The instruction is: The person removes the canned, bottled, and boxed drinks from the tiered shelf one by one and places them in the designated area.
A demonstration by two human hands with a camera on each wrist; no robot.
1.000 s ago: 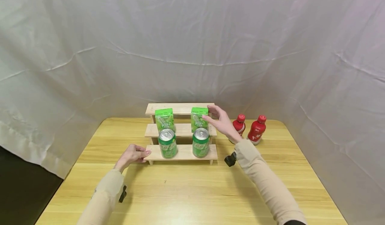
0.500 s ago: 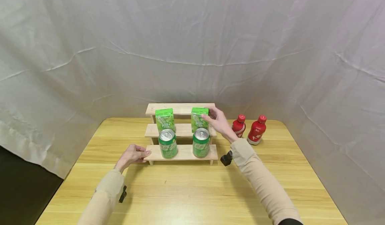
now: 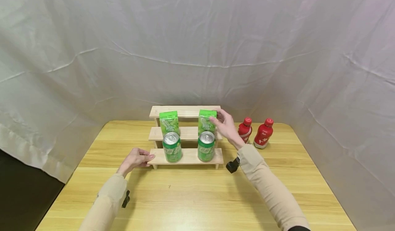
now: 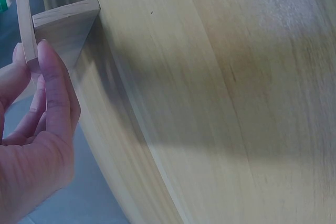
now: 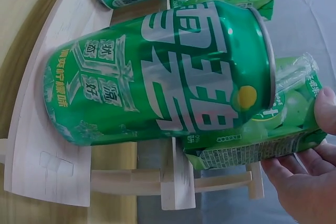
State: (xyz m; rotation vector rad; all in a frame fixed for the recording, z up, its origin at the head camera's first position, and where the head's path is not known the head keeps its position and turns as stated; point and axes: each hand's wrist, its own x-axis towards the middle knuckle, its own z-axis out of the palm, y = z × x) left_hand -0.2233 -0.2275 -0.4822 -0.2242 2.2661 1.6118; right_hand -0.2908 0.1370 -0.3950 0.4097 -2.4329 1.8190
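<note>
head view high, looking forward-down; wrist views close in; all share shelf point(image 3: 189, 156).

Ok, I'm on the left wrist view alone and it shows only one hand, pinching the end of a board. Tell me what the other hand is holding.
Observer: The right hand grips a green drink carton, the one further right of two on the stand.
Operator: Copy. I see just the end of the bottom board in the left hand. Report what is standing on it.
Observer: A green can stands upright on that board, and a second green can stands upright to the right of it, with a gap between them.
</note>
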